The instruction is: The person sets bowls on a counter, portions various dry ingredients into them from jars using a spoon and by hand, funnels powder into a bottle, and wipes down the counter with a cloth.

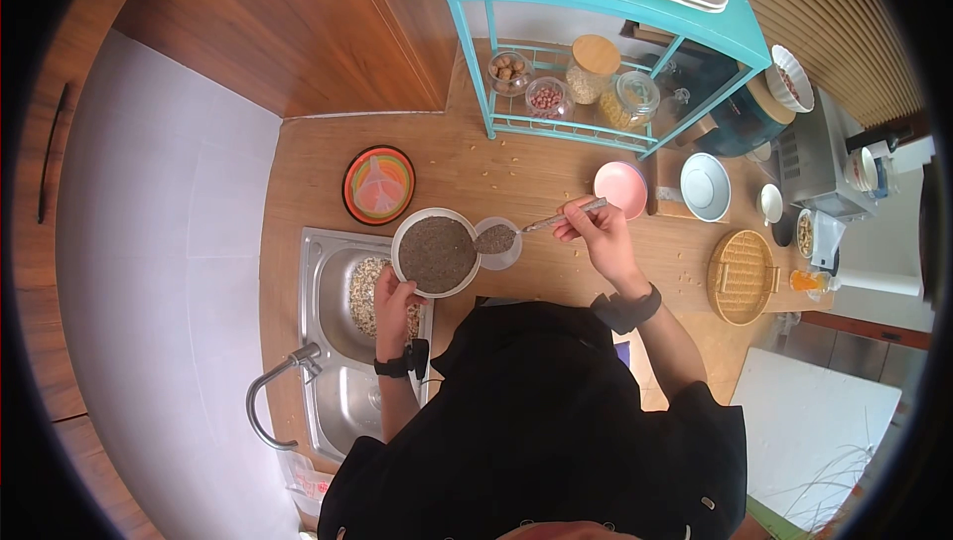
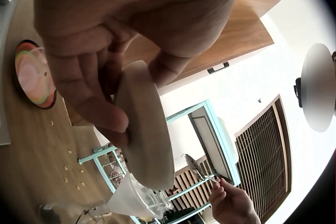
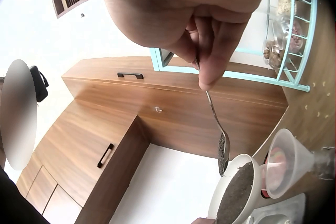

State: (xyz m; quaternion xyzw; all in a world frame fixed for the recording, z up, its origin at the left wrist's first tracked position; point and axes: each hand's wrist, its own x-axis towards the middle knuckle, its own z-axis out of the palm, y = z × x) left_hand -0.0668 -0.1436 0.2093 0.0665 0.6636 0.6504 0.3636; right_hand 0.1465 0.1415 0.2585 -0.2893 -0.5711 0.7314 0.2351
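My left hand (image 1: 395,304) grips a white bowl (image 2: 144,129) by its near edge, thumb and fingers on either side of the wall. Dark grey-brown fine grains (image 1: 437,254) fill much of it. In my right hand (image 1: 601,242) the handle of a metal spoon (image 3: 223,150) is pinched between thumb and fingers. More of the dark grains lie in the spoon's bowl, close to the white bowl's rim in the right wrist view. A translucent funnel (image 3: 286,166) stands beside the white bowl, with a clear glass vessel (image 3: 325,162) under it.
A steel sink (image 1: 342,411) with mixed beans or grains and a faucet (image 1: 260,391) lie at left. Colourful stacked plates (image 1: 349,193) sit behind. A turquoise rack (image 1: 476,64) holds jars. A pink bowl (image 1: 620,191), pale blue bowl (image 1: 706,188) and woven basket (image 1: 743,277) stand rightward.
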